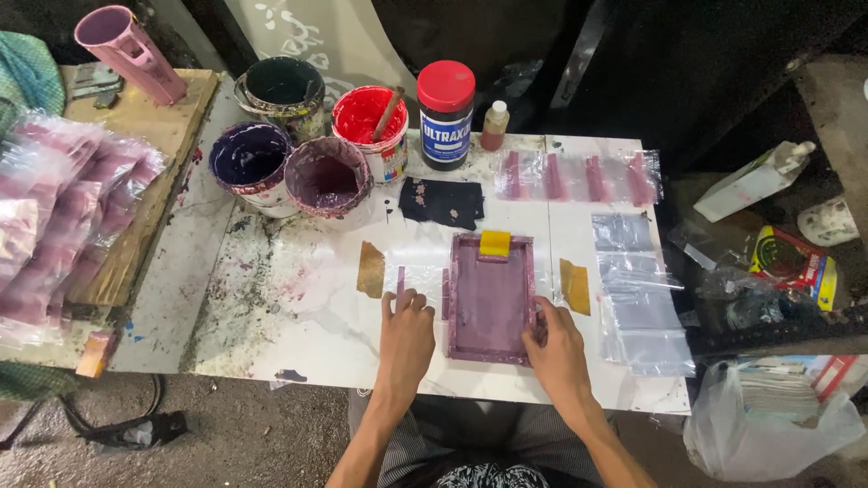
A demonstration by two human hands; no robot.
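Head view: left hand [405, 339] lies flat, fingers spread, pinning a clear bag [418, 276] to the table [298, 334]. Right hand [559, 348] grips the purple screen frame's [489, 298] right edge. Printed bags [579, 176] dry behind; blank bags [637, 298] stacked right. Frame rigid, ink-stained; bags glossy, thin.
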